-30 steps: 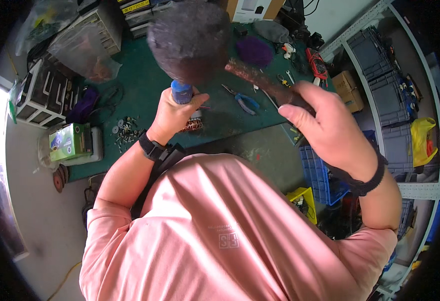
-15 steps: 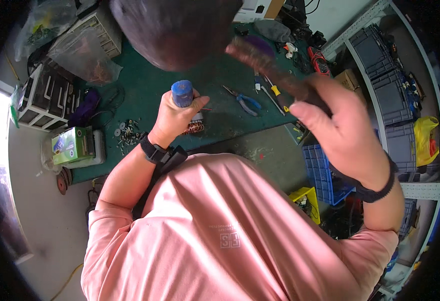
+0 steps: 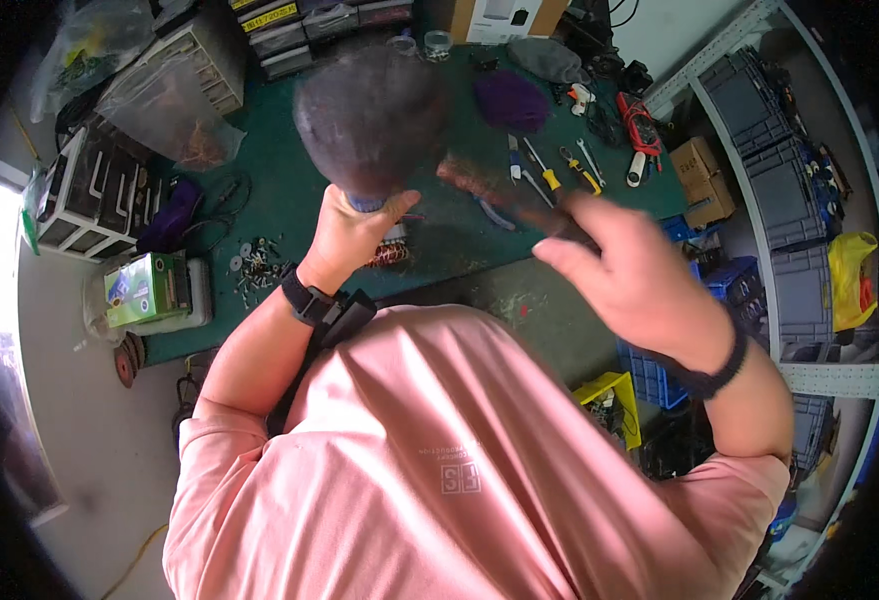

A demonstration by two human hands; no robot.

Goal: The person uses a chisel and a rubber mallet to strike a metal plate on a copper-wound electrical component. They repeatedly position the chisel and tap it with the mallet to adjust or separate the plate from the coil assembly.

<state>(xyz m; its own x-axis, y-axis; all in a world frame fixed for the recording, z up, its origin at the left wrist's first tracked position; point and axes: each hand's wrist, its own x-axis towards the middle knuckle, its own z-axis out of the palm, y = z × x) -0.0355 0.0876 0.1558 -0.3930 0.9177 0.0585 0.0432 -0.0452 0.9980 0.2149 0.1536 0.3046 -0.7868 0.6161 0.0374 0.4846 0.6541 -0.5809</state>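
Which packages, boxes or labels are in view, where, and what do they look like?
Green rectangular box: bench's left end, on a white container.
Brown cardboard boxes: right of the bench, stacked.
Yellow drawer labels: top, on grey drawers.
Clear plastic bags: upper left.
Yellow bag: right shelving.

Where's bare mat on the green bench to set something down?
Bare green mat lies between the purple cable bundle and the left hand, and a strip runs along the near edge below the blue-handled pliers. It is crowded at the far right among the screwdrivers and red tool, and around the loose hardware.
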